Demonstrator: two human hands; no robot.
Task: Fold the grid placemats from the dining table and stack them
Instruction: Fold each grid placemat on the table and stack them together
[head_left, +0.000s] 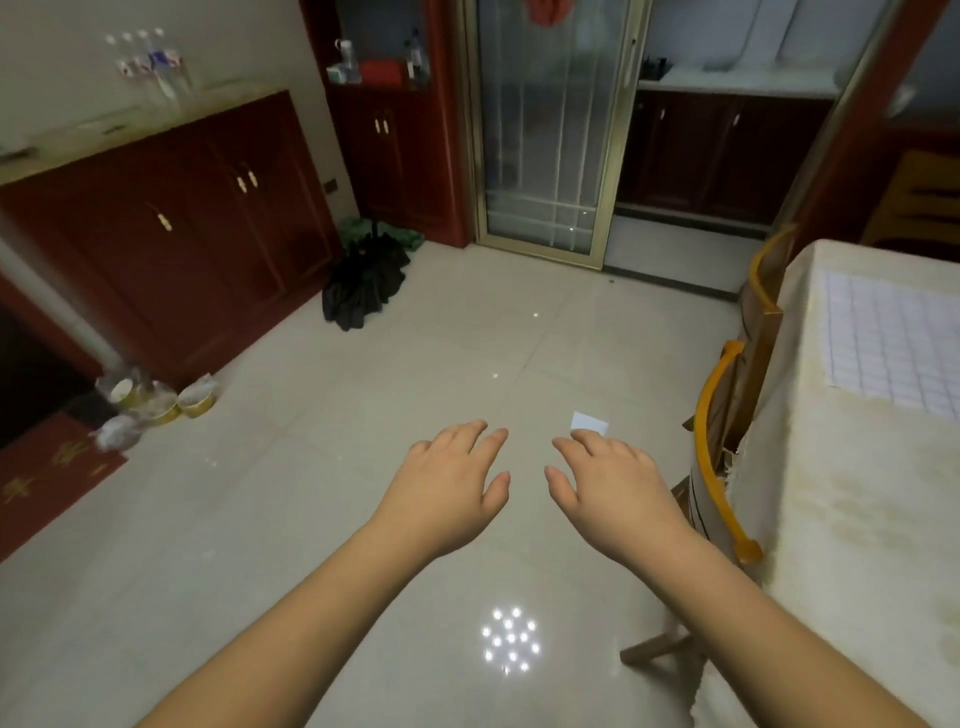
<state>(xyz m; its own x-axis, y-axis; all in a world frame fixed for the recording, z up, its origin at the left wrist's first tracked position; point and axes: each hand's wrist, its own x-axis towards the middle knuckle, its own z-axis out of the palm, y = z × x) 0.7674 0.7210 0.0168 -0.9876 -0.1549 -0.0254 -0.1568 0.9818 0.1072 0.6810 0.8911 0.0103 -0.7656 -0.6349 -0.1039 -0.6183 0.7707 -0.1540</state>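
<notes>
Both hands, left (447, 488) and right (613, 483), are hovering over the floor (311, 493), fingers relaxed, holding nothing; a placemat (893, 348) is lying near the table (841, 519) edge.

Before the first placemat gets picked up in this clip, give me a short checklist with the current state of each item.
1. Left hand free: ok, fingers relaxed, holding nothing.
2. Right hand free: ok, fingers spread, holding nothing.
3. Grid placemat in sight: ok, it lies flat and unfolded on the cloth-covered dining table, at the frame's right edge.
4. Hands over the placemat: not ok, both hover above the floor, left of the table.
5. Approach to the table edge: not ok, a chair with a yellow backrest is tucked against it.
6. Number of placemats: cannot tell, the frame cuts the table off.
</notes>
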